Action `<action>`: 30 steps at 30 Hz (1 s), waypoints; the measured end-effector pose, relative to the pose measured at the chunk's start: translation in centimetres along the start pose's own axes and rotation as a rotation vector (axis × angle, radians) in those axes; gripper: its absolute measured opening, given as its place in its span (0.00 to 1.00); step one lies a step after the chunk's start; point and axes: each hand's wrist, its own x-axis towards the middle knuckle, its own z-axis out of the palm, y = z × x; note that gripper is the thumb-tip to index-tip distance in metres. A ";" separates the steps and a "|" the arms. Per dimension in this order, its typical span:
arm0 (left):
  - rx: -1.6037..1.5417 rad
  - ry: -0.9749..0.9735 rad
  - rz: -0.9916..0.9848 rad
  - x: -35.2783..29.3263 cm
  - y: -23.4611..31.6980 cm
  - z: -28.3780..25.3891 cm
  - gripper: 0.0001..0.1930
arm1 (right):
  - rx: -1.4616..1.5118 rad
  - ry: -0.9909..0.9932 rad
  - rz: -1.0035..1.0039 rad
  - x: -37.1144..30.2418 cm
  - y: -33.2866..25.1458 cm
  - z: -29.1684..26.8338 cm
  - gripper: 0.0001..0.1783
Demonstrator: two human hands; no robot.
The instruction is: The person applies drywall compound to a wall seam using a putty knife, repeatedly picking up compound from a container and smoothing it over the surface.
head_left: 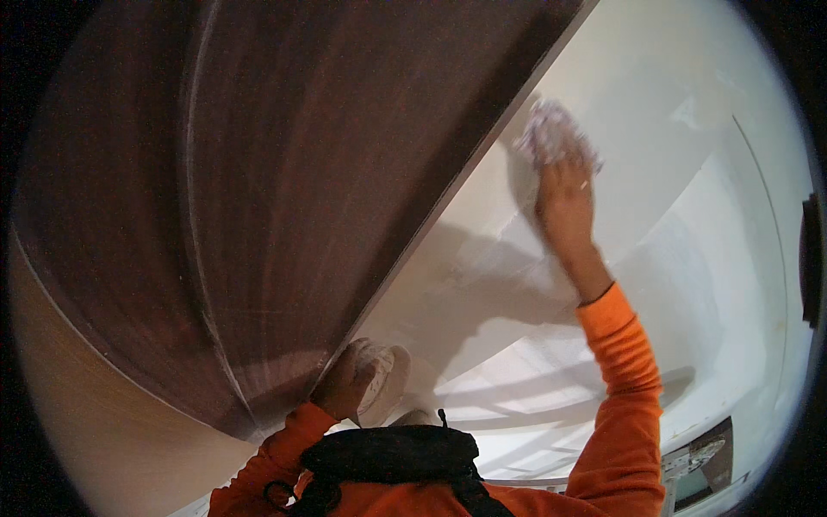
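With my right arm stretched out, my right hand (pixel 566 196) is closed on a crumpled, whitish cloth (pixel 550 131). The cloth lies against the pale wall (pixel 655 198), a little right of the dark wooden panel's edge. Low down by that panel, my left hand (pixel 340 383) is wrapped round a pale round tub (pixel 376 375) with white smears on it. The fingers on the tub's far side are partly hidden, and its contents do not show clearly.
The dark brown wooden panel (pixel 284 172) fills the upper left, its long edge running diagonally beside both hands. A tan surface (pixel 112 414) lies at the lower left. A dark object (pixel 810 258) stands out at the right rim. Shadows cross the wall.
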 end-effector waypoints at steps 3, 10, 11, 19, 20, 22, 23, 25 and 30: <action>-0.064 -0.050 -0.061 0.0 0.8 -0.3 0.27 | -0.129 0.029 0.014 3.1 3.7 0.0 0.37; -0.210 -0.020 -0.050 -0.6 2.2 -1.1 0.27 | -0.020 -0.033 0.001 2.2 1.2 2.8 0.33; -0.165 -0.007 -0.002 -0.3 2.2 -0.7 0.27 | 0.023 -0.071 0.014 0.4 0.5 3.3 0.32; -0.061 -0.041 -0.023 -0.3 1.2 -0.5 0.27 | 0.453 -0.407 -0.081 -14.1 -15.6 7.1 0.31; -0.110 -0.063 -0.023 0.2 2.0 -0.5 0.27 | 0.536 -0.454 -0.061 -17.9 -17.0 8.9 0.30; -0.171 -0.078 -0.073 0.2 2.3 -0.9 0.27 | 0.591 -0.565 -0.166 -18.1 -20.1 6.9 0.31; -0.239 -0.097 -0.119 0.2 2.3 -1.0 0.28 | 0.584 -0.552 -0.169 -17.3 -19.9 6.1 0.31; -0.210 -0.108 -0.099 0.0 2.4 -1.0 0.28 | 0.635 -0.503 -0.117 -16.9 -19.1 5.0 0.32; -0.191 -0.110 -0.141 -0.3 2.4 -1.0 0.28 | 0.285 -0.129 -0.141 -4.9 -5.0 1.3 0.35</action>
